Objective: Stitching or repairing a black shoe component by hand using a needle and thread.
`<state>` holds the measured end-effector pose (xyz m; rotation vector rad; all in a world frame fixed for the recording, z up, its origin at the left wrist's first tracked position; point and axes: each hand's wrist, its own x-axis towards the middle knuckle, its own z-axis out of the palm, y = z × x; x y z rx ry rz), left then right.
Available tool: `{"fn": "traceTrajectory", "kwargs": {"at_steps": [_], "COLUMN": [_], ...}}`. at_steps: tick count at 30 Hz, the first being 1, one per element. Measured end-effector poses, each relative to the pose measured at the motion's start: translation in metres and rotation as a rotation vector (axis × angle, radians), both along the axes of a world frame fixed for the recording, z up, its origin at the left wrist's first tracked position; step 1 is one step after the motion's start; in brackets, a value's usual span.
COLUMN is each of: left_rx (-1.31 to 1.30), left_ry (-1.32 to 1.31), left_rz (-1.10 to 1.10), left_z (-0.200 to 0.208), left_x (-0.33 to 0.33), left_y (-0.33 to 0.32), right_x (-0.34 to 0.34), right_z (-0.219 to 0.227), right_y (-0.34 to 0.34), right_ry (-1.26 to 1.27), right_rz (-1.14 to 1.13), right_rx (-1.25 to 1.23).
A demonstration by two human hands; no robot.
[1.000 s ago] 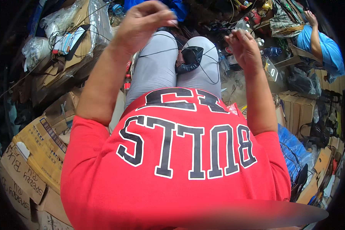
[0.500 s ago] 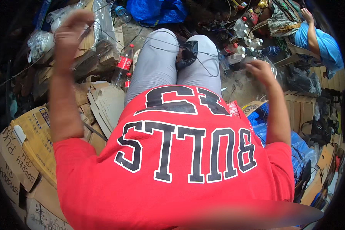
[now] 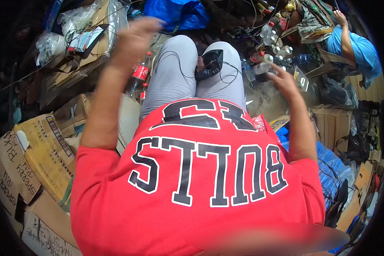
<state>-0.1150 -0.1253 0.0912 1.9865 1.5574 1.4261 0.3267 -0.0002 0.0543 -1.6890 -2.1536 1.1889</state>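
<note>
Across my lap, between my grey-trousered thighs [image 3: 173,70], lies a black rounded object [image 3: 210,68] with thin dark cord trailing from it. One loop of cord rests over my left knee. My left hand [image 3: 136,38] is raised left of that knee, smeared by motion, so whether its fingers hold the cord does not show. To the right of my lap hovers my right hand [image 3: 283,82], its fingers apart and nothing visible in them. Under my left forearm, a bottle with a red label [image 3: 141,71] stands beside my left thigh.
Several plastic bottles [image 3: 269,57] crowd the floor ahead right. Blue plastic sheeting [image 3: 177,15] lies beyond my knees. Flattened cardboard boxes [image 3: 42,149] are piled at left, blue bags [image 3: 328,166] at right. A person in a blue shirt [image 3: 362,51] sits far right.
My left hand has swung right, toward my knees, and the cord that stretched from its side to my lap now hangs slacker. My right hand has shifted slightly left.
</note>
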Motion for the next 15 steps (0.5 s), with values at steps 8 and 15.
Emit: {"fn": "traceTrajectory", "kwargs": {"at_steps": [8,15], "left_rx": [-0.661,-0.477], "left_ry": [-0.142,0.098], "left_rz": [-0.216,-0.071], "left_z": [-0.052,-0.049], "left_x": [0.078,0.065], "left_y": [0.001,0.001], "right_x": [-0.077,-0.061], "right_z": [-0.03,-0.046], "right_y": [-0.023,-0.013], "right_ry": [0.405,0.682], "right_rz": [0.142,-0.122], "right_rx": [-0.478,-0.607]}}
